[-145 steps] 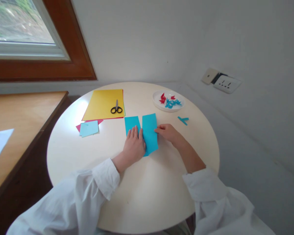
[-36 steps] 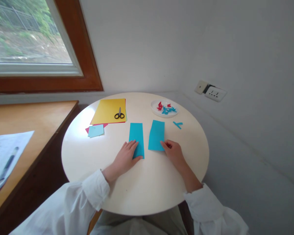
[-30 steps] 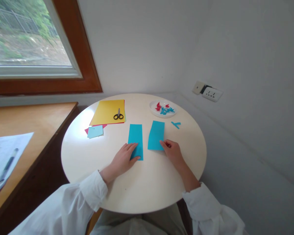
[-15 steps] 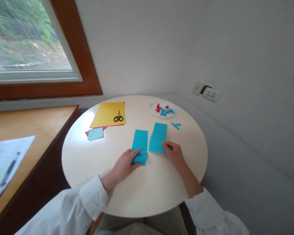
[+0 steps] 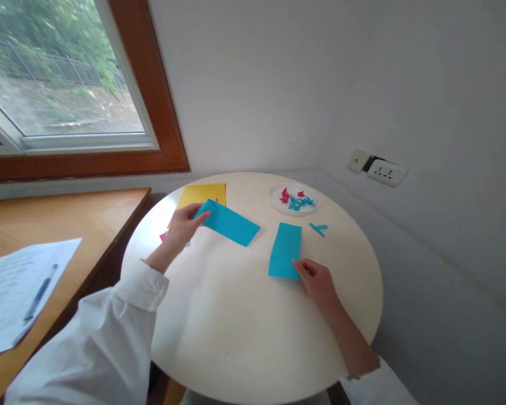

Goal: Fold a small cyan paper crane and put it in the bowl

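Note:
My left hand (image 5: 184, 226) pinches one end of a blue paper strip (image 5: 233, 223), raised and slanted above the left part of the round table. A second blue sheet (image 5: 285, 251) is at the table's middle, its lower right corner gripped between the thumb and finger of my right hand (image 5: 316, 277). Behind the raised strip lies yellow paper (image 5: 202, 194), partly covered by it. Only a bit of the scissors shows there. Beyond the second sheet stands a white plate (image 5: 274, 201) with red and blue paper pieces (image 5: 300, 202).
Right of the second sheet lies a Y-shaped blue scrap (image 5: 319, 229). A pink paper corner (image 5: 162, 237) peeks out near my left wrist. On the wooden desk (image 5: 109, 211) at left are a written sheet (image 5: 8, 287) and a pen (image 5: 41, 292). Walls border the white table (image 5: 244, 337).
My left hand has lifted its blue strip off the table and carried it left and away from me, turning it sideways. My right hand keeps its pinch on the other sheet. The view has shifted slightly.

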`<state>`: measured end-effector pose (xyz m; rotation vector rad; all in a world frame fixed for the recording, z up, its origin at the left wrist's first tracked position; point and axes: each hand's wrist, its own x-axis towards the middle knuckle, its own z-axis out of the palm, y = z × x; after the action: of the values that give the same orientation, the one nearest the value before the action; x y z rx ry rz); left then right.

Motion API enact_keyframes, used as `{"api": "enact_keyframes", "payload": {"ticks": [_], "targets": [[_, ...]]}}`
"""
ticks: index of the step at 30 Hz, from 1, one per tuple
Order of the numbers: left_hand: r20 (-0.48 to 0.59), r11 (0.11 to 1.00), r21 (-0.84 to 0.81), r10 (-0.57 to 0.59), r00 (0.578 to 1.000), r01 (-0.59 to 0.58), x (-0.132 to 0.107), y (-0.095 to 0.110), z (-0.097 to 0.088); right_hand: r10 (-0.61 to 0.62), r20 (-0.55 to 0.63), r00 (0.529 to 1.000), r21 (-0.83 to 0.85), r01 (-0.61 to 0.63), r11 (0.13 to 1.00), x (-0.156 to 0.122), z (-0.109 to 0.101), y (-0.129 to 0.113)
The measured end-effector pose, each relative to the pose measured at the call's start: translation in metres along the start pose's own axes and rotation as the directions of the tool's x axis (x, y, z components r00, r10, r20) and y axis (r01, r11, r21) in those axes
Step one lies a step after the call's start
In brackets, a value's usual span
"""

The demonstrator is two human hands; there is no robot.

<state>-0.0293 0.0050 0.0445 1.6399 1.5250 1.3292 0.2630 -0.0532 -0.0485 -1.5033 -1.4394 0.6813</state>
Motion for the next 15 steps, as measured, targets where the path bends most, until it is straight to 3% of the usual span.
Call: {"api": "enact_keyframes", "payload": {"ticks": [4, 8, 11, 15], "targets": [[-0.158, 0.984, -0.167, 0.029, 0.987, -0.055, 0.067, 0.002, -0.028, 0.002, 0.010, 1.000, -0.011, -0.002, 1.000, 0.001, -0.001, 0.000], [-0.366, 0.973, -0.087, 0.170, 0.915, -0.215, 0.116, -0.010, -0.038, 0.015, 0.010, 1.000, -0.030, -0.015, 0.999, 0.001, 0.000, 0.004], [-0.395, 0.949, 0.077, 0.309, 0.865, -0.304, 0.129, -0.031, -0.032, 0.010, 0.019, 1.000, -0.032, -0.010, 0.999, 0.001, 0.001, 0.009], [-0.316, 0.932, 0.210, 0.350, 0.882, -0.295, 0.117, -0.073, -0.016, 0.021, 0.039, 0.999, -0.038, -0.020, 0.999, 0.000, 0.002, 0.011]]}}
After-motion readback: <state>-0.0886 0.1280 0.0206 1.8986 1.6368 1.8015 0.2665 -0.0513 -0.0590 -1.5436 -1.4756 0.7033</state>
